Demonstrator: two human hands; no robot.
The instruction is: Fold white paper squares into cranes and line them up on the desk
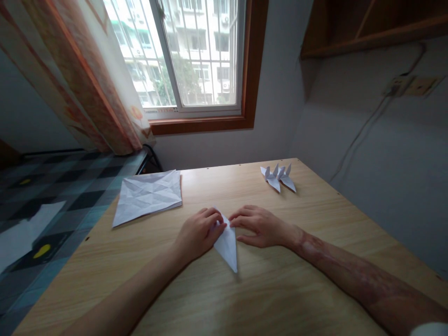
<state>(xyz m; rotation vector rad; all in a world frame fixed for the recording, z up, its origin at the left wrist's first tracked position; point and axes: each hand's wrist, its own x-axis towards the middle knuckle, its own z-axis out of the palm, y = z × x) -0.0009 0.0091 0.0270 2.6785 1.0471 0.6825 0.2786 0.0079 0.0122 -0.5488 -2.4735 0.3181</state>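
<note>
A white folded paper (227, 246) lies on the wooden table in front of me, its long narrow point toward me. My left hand (201, 232) is closed on its upper left part, thumb and curled fingers pressing it down. Part of the paper is hidden under those fingers. My right hand (257, 226) is open at the paper's right edge, the fingers stretched toward it and the thumb apart. Its fingertips reach the upper edge, though firm contact is hard to make out.
Two folded paper cranes (278, 177) stand at the table's back right. Creased white sheets (150, 195) lie at the back left of the table (301, 289). Beyond the left edge, a checked bed (84, 198) carries more white paper (26, 233). A cable (362, 128) hangs along the right wall.
</note>
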